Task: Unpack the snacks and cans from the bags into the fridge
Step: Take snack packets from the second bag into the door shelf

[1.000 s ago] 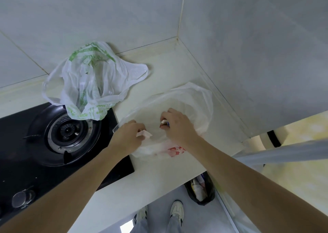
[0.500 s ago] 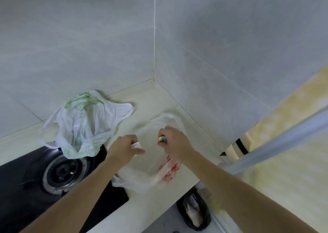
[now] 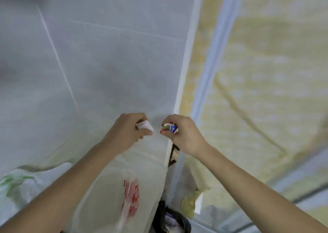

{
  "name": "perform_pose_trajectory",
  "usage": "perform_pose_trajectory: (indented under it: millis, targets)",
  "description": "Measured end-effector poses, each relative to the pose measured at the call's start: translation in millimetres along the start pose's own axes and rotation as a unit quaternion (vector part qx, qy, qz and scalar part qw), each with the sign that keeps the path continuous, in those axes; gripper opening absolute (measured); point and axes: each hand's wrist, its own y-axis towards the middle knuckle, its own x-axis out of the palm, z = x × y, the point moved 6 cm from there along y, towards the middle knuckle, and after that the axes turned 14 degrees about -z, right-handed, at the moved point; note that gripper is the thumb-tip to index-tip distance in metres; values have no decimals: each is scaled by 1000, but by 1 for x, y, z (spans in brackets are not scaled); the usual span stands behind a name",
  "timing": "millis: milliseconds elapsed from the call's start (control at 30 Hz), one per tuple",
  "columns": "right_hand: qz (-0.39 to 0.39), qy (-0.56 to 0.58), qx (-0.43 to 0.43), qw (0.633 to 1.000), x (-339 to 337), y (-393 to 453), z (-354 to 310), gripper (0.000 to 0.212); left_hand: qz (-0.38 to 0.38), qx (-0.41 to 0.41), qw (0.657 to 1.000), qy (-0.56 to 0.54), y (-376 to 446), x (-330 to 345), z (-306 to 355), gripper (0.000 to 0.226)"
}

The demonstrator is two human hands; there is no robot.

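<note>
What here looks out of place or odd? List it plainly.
Nothing is spilled or broken. The left hand holds a small white packet and the right hand a small red-and-blue packet. The emptied clear bag with red print and the white bag with green print lie crumpled below. The picture is motion-blurred.

hands [image 3: 152, 133] lifted off counter | small packets raised | clear bag [image 3: 113, 193] hanging below

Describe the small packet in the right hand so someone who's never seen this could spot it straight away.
Start at the grey tiled wall and drop to the two raised hands in front of it. The right hand pinches a small packet between thumb and fingers. It shows blue, white and red print, unlike the plain white packet in the left hand.
</note>
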Motion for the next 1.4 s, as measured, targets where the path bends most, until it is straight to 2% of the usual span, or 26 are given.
perform_pose_trajectory:
  millis: [167, 367, 533, 733, 833, 933, 1033, 1133, 1233, 1400]
  targets:
    - [147, -12, 102, 984, -138, -134, 43, 10, -85, 156, 983, 38, 65, 76, 163, 17]
    - [276, -77, 238, 928, -259, -342, 81, 14, -151, 330, 929, 67, 72, 217, 358, 3]
    - [358, -120, 342, 860, -314, -521, 80, 15, -226, 435, 871, 43, 30, 349, 498, 9]
    - [465, -153, 465, 737, -317, -709, 43, 21, -352, 554, 755, 19, -65, 492, 619, 2]
    - [509, -176, 529, 655, -294, -781, 15, 21, -417, 585, 696, -8, -118, 544, 659, 10]
    - [540, -181, 584, 578, -267, -835, -14, 14, -475, 615, 629, -25, -175, 584, 683, 9]
    - [530, -162, 654, 515, -237, -872, -32, 18, -512, 641, 572, -6, -229, 620, 693, 9]
    - [510, -140, 703, 475, -208, -894, -35, 13, -526, 665, 528, 33, -272, 652, 697, 19]
    - [467, -109, 756, 446, -184, -909, -25, 9, -565, 652, 500, 69, -300, 683, 694, 20]
    - [446, -46, 789, 421, -162, -923, -10, 18, -585, 646, 462, 165, -318, 723, 676, 37]
